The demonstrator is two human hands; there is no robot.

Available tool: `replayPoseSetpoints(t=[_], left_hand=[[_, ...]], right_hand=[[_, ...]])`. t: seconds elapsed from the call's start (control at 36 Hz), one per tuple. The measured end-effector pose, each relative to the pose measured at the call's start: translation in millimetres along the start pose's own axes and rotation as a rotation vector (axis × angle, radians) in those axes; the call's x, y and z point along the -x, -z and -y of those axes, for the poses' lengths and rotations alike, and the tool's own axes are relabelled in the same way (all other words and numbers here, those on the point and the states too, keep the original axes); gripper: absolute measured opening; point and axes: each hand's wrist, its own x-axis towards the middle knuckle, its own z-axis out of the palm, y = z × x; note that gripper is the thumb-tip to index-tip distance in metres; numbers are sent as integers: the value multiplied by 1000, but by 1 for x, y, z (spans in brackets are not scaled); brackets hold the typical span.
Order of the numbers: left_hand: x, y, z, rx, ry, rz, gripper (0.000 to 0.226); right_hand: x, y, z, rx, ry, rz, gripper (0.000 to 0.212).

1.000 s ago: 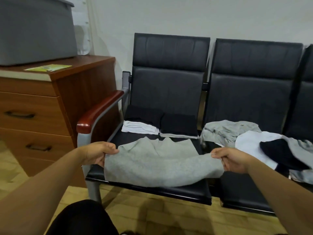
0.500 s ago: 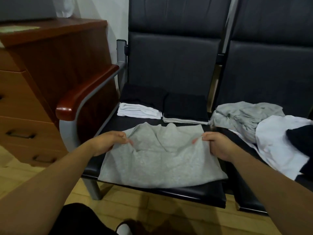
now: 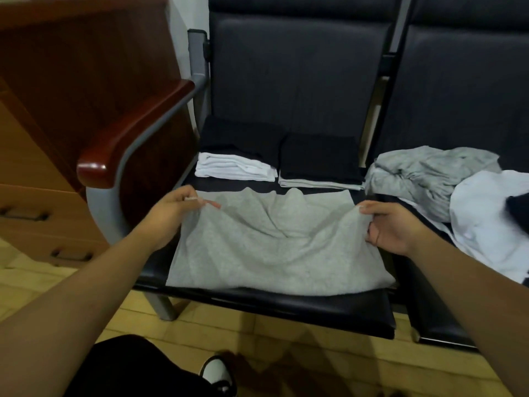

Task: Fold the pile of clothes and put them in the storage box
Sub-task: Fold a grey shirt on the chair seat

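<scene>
Two edges pinched: my left grip [image 3: 171,213] grasps left side of grey garment [image 3: 274,253], my right grip [image 3: 392,227] grasps right side, likely so fold goes over evenly. Garment lies between grips on surface [image 3: 286,313], long axis grip to grip, near hem toward me. Beyond grips, folded stacks [image 3: 320,159]. Right of right grip, unfolded pile [image 3: 429,179], kept apart.
</scene>
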Motion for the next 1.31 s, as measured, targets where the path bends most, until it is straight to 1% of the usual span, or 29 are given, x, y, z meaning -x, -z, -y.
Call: replayPoseSetpoints(t=[0.06, 0.14, 0.19, 0.28, 0.31, 0.36, 0.42, 0.53, 0.56, 0.61, 0.69, 0.72, 0.78, 0.86, 0.92, 0.94, 0.97, 1.0, 1.03, 1.06, 1.08, 1.11, 1.14, 1.19, 1.22, 1.25, 1.31], left_hand=[[2, 5, -3, 65, -20, -65, 18], [-2, 7, -9, 142, 0, -168, 24], [-9, 9, -14, 141, 36, -234, 22], [-27, 9, -13, 95, 84, -319, 13], [-33, 7, -11, 67, 102, -350, 14], [-43, 4, -5, 0, 137, -404, 22], [-51, 1, 1, -39, 154, -430, 26], [-59, -1, 2, 11, 105, -443, 16], [-61, -1, 3, 14, 92, -463, 15], [-65, 1, 6, 5, 81, -507, 14], [-72, 0, 13, -53, 91, -586, 14], [-74, -2, 14, -93, 97, -613, 15], [-77, -8, 16, -181, 86, -644, 26], [-75, -17, 17, -353, 53, -578, 52], [-73, -20, 19, -535, 25, -539, 63], [-72, -19, 20, -621, 30, -543, 68], [-71, -19, 19, -687, 59, -552, 73], [-69, -18, 18, -727, 119, -553, 77], [-67, -18, 16, -755, 189, -543, 83], [-64, -18, 14, -775, 248, -519, 89], [-61, -19, 12, -795, 288, -489, 93], [-57, -22, 9, -811, 307, -457, 94], [-53, -24, 5, -821, 320, -424, 91], [-47, -31, 0, -842, 351, -353, 73], [-43, -35, -3, -857, 369, -312, 65], [-39, -38, -6, -869, 387, -275, 61], [-32, -43, -10, -907, 413, -218, 64]], right_hand=[[5, 3, 6, -85, 36, -4, 17], [5, 3, 16, -121, 71, -55, 19], [0, 0, 24, -105, 76, -95, 21], [-16, 1, 32, -46, 66, -189, 26], [-23, 3, 33, -20, 64, -225, 24], [-38, 2, 35, 72, 82, -297, 13], [-52, 1, 35, 149, 106, -374, 11], [-70, 3, 28, 327, 136, -512, 8], [-74, 6, 23, 394, 147, -571, 8], [-79, 8, 14, 485, 200, -666, 16], [-86, 10, 0, 598, 304, -748, 13], [-86, 8, -2, 655, 325, -752, 17], [-86, 4, -3, 745, 344, -757, 21], [-88, 2, -1, 774, 331, -801, 22], [-84, -4, 0, 843, 307, -816, 8], [-79, -9, 0, 935, 295, -827, 15], [-75, -13, -2, 1066, 314, -841, 28], [-67, -19, -4, 1194, 371, -857, 36], [-61, -24, -8, 1290, 463, -841, 40], [-53, -31, -11, 1355, 547, -776, 40], [-47, -35, -17, 1402, 602, -665, 39], [-40, -41, -22, 1436, 609, -529, 38], [-35, -45, -29, 1453, 582, -386, 39], [-28, -53, -42, 1479, 500, -157, 44], [-26, -57, -48, 1514, 464, -85, 47], [-23, -59, -53, 1565, 438, -43, 50], [-19, -63, -59, 1658, 393, -16, 56]])
